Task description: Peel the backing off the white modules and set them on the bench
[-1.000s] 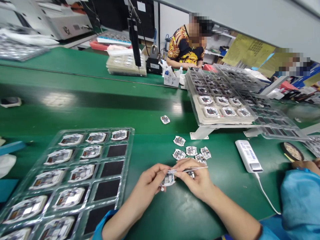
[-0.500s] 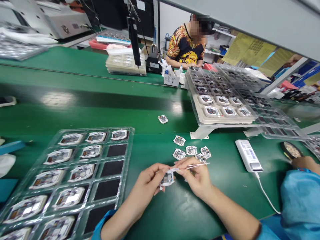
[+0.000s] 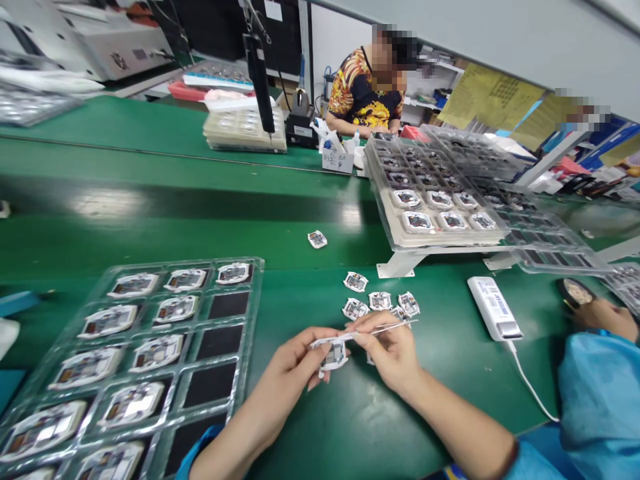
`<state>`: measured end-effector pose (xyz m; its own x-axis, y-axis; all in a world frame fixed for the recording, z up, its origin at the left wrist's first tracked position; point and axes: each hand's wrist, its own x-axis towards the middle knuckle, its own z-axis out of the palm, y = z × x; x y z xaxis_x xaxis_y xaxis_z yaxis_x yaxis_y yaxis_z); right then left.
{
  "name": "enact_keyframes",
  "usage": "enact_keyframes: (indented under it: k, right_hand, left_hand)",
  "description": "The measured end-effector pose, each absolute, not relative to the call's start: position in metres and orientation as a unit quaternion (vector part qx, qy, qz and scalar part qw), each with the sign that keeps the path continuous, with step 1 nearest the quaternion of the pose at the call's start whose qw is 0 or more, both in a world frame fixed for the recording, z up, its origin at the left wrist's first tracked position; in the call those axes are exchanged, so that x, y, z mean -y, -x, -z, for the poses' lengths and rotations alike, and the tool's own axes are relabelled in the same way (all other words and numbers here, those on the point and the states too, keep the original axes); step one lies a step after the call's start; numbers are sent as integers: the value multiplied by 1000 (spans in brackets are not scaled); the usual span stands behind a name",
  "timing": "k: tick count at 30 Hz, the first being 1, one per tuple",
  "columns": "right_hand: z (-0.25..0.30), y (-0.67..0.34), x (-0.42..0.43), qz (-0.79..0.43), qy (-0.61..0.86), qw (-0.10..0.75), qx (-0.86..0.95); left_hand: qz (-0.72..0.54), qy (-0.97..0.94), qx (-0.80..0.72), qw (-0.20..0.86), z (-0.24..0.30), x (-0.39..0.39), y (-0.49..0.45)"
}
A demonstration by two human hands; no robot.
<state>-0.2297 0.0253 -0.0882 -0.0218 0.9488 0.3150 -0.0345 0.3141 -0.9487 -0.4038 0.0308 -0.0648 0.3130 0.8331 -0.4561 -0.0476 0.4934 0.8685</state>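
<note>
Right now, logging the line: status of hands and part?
Left hand holds small module. Right hand grips tweezers on it. Loose modules just beyond.

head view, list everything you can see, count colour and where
small module: one, white with dark middle, pinched in the left hand
tweezers: one pair, silvery, in the right hand, tips at the module
loose modules: about five plus one apart, white, on the green bench beyond the hands
clear tray: one, part filled, near left
raised tray stack: several, clear and cream, far right on a white stand
white device: one, cabled, right
co-worker: one, patterned shirt, far side
neighbour's sleeve: blue, right edge
left hand: bare, holding the module
right hand: bare, gripping the tweezers
</note>
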Motion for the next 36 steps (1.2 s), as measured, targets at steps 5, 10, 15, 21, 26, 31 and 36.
enact_keyframes:
  k: [5,10,15,21,26,31,36]
  right_hand:
    - [88,230,-26,-397,384,565,613]
    - [86,228,-27,-310,359,550,687]
    - [87,229,-26,-331,352,575,661]
    - [84,229,-27,-372,358,583,628]
    - [85,225,-30,-439,404,577,558]
    - [89,224,-30,-464,427,587,508]
    - [86,222,-29,-406,427,591,551]
  left_hand:
    - [-312,-392,-499,707,65,-31,405]
    - [-325,-382,-500,706,69,-31,404]
    - [-349,-363,-499,706,72,-32,402]
    - [-332,-394,-483,708,62,-29,406]
    - [-310,-453,-453,703,75,-29,409]
    - [-287,-587,-489,578,80,-48,417]
    - [-219,-720,-523,400,70,-112,440]
